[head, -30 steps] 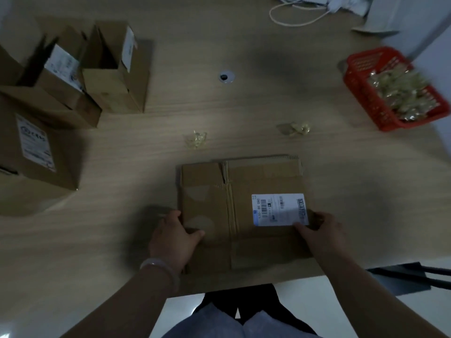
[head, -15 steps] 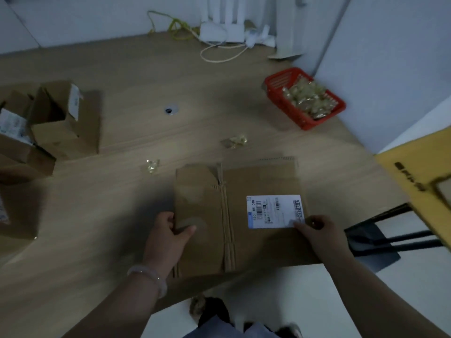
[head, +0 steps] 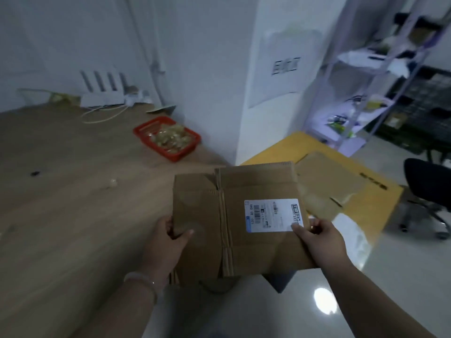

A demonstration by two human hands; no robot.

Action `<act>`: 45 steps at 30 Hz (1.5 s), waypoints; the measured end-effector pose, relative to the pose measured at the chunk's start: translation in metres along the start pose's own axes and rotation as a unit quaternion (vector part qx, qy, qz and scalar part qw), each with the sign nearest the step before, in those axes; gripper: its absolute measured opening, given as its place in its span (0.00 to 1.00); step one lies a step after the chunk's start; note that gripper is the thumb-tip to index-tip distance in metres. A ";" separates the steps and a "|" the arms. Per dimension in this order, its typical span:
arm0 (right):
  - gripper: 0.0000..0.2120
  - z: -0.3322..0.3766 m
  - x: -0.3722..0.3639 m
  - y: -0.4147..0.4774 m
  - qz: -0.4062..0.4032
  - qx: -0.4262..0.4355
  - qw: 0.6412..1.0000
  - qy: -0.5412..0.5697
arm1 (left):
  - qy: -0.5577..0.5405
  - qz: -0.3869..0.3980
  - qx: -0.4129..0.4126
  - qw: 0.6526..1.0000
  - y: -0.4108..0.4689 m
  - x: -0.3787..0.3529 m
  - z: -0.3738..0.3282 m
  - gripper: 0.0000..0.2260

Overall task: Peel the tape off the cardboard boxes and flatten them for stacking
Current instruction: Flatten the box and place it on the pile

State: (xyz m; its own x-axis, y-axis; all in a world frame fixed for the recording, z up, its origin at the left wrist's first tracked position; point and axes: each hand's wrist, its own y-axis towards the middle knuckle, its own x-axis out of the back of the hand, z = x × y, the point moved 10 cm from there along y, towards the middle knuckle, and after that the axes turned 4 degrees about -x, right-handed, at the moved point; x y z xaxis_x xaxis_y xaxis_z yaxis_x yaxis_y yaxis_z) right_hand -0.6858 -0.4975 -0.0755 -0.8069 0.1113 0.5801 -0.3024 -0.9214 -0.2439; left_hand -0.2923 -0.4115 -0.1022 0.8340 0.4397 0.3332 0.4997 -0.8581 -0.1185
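Here both hands (head: 170,237) (head: 319,237) grip the flattened box (head: 234,215), label (head: 273,215) reading "040".

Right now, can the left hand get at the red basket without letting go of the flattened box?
Probably not. The left hand is clamped on the flattened box at its left edge, near the table's front edge, and the red basket sits far back on the table. The path is clear, but the hand is occupied.

Matt corrugated cardboard box (head: 244,215), wood-grain table (head: 73,203), glossy floor (head: 317,301).
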 end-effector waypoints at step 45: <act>0.21 -0.054 0.134 0.457 0.129 0.050 0.978 -0.154 | 0.048 0.032 0.212 0.976 0.070 -0.434 -0.047 0.22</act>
State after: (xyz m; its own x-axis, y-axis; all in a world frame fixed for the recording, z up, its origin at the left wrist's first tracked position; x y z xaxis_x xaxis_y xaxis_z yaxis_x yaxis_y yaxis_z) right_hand -0.9599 -0.8836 -0.1515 -0.6539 -0.2321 0.7201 -0.0455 -0.9380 -0.3437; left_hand -0.6303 -0.6749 -0.2107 0.8508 0.3448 0.3966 0.5166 -0.6869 -0.5111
